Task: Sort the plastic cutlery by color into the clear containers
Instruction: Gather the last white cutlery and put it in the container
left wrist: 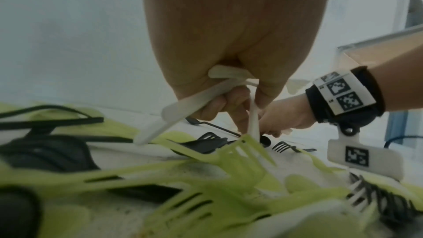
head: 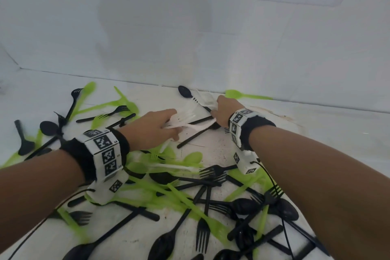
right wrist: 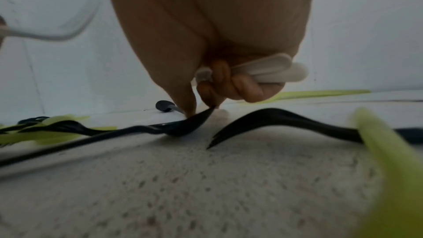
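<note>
Black forks and spoons lie nearest, crossed with green cutlery on the white table. Farther in, both hands work on the white pieces. The left hand has its fingers curled round a bunch of white cutlery, the handles sticking out below the palm in the left wrist view. The right hand also grips white handles with its curled outer fingers, while thumb and forefinger reach down to the table just beside a black fork; if they pinch something there I cannot tell, it is blurred.

I judge the step is collecting the white pieces before carrying them away. To do it well, each new piece should be lifted by its handle end and laid parallel to the bunch, because crossed tines catch easily on the black fork under them.

For room: the white wall stands close behind the hands, so lifting must go upward and back toward the person. One clear container shows only in the left wrist view, behind the right forearm; the others I do not see.
</note>
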A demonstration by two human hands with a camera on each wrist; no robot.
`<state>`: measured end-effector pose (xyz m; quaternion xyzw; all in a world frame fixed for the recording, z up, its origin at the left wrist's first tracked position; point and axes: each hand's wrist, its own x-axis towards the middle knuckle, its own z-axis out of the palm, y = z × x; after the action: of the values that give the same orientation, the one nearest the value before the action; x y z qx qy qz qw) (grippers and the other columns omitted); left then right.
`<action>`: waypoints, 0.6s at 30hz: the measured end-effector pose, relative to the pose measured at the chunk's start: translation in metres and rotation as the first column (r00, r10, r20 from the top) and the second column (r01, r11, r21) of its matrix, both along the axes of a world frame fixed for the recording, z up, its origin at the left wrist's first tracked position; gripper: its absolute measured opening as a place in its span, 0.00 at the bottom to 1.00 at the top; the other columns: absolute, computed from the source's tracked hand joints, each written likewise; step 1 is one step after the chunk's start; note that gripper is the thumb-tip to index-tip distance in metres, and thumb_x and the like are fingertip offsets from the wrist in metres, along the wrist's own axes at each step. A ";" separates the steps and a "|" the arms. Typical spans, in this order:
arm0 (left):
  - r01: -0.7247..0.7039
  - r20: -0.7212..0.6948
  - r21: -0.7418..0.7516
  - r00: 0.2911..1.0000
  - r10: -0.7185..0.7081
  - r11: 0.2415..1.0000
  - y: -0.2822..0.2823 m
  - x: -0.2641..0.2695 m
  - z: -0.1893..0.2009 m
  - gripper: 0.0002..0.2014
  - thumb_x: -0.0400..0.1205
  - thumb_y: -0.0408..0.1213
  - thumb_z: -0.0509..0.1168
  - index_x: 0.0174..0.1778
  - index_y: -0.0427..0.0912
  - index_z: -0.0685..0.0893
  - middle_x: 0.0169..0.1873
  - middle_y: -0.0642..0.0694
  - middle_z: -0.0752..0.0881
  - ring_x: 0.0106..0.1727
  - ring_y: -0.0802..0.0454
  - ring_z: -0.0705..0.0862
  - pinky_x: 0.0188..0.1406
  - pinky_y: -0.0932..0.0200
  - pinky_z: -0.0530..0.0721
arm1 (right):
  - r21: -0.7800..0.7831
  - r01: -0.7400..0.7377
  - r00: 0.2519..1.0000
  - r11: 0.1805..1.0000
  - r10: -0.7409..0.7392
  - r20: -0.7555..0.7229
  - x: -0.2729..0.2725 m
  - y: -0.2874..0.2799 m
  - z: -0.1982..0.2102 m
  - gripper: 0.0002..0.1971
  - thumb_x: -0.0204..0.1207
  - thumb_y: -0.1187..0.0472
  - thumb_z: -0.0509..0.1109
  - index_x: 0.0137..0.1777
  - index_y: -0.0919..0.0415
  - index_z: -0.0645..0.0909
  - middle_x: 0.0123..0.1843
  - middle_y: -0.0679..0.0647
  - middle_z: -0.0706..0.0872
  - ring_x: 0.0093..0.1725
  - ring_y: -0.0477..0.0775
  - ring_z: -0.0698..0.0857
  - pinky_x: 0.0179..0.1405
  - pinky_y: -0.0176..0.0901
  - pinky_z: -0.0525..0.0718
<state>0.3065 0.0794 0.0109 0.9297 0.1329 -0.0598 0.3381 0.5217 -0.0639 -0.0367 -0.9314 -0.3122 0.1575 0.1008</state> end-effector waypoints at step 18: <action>-0.064 0.063 -0.156 0.995 0.074 0.986 -0.014 -0.010 -0.002 0.08 0.92 0.45 0.59 0.58 0.45 0.70 0.38 0.46 0.92 0.24 0.60 0.74 0.23 0.67 0.73 | 0.190 0.109 0.993 0.976 -0.114 0.019 -0.022 -0.019 0.034 0.12 0.84 0.52 0.57 0.58 0.60 0.68 0.44 0.55 0.80 0.41 0.59 0.82 0.38 0.50 0.77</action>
<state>0.2965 0.0655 0.0085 0.8972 0.1483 -0.0262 0.4151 0.4998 -0.0830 -0.0031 -0.9360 -0.2743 0.1074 0.1925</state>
